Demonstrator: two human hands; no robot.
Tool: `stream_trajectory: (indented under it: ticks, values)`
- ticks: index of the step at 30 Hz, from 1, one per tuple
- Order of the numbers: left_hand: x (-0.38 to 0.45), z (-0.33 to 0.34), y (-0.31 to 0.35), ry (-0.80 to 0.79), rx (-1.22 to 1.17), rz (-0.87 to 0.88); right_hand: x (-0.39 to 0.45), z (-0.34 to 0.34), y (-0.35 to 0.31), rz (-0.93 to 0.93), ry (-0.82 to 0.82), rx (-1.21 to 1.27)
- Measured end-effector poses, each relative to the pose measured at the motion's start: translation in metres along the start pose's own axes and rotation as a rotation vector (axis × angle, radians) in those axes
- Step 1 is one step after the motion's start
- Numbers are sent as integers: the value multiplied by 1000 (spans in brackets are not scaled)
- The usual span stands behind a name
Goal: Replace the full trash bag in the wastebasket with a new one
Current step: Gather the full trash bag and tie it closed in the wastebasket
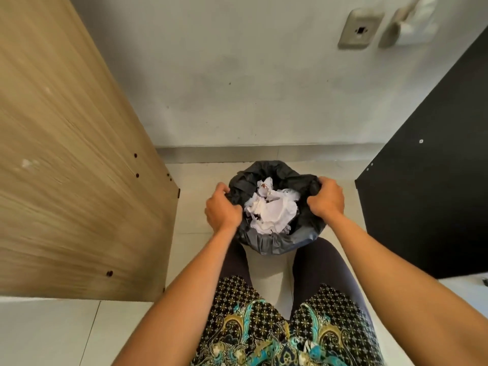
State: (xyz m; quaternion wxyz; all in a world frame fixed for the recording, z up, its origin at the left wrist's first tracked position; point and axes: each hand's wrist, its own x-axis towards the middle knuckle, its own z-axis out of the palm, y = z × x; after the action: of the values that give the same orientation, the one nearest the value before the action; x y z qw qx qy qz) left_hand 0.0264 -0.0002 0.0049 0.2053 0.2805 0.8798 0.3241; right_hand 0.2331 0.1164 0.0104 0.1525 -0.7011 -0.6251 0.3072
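A black trash bag lines a small round wastebasket on the tiled floor near the wall, and the bag covers the basket's rim and sides. Crumpled white paper fills the bag's mouth. My left hand grips the bag's edge on the left side. My right hand is clenched on the bag's edge on the right side. Both fists bunch the plastic. No new bag is in sight.
A wooden cabinet panel stands close on the left and a black panel close on the right. The grey wall with two wall plates is behind the basket. My legs flank the basket in front.
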Motion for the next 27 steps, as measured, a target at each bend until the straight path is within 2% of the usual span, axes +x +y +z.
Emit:
stream_trajectory:
  ticks: [3,5,7,8,10,11,13,19,22,24,27]
  values:
    - [-1,-2,1,-28,0,-43,-3,2,0,-39,8,-80]
    - [21,-13,-2,-113,-125,-187,12,-7,2,71,-77,126]
    - [50,-25,-6,-259,-362,-398,30,-18,-1,307,-282,480]
    - [63,-29,-9,-360,-473,-495,40,-20,-1,408,-413,559]
    - [86,-30,-16,-579,-575,-593,57,-19,-1,487,-624,506]
    - [96,-28,-19,-687,-541,-576,64,-18,-1,498,-693,439]
    - [109,-29,-19,-820,-375,-500,76,-16,-7,497,-730,286]
    - [112,-35,-21,-1021,-94,-454,85,-18,-1,462,-895,50]
    - [98,-37,-25,-1007,-132,-479,80,-18,15,484,-899,7]
    - [93,-37,-21,-853,-155,-436,68,-23,13,434,-857,42]
    - [85,-34,-12,-655,-124,-278,57,-30,7,306,-710,68]
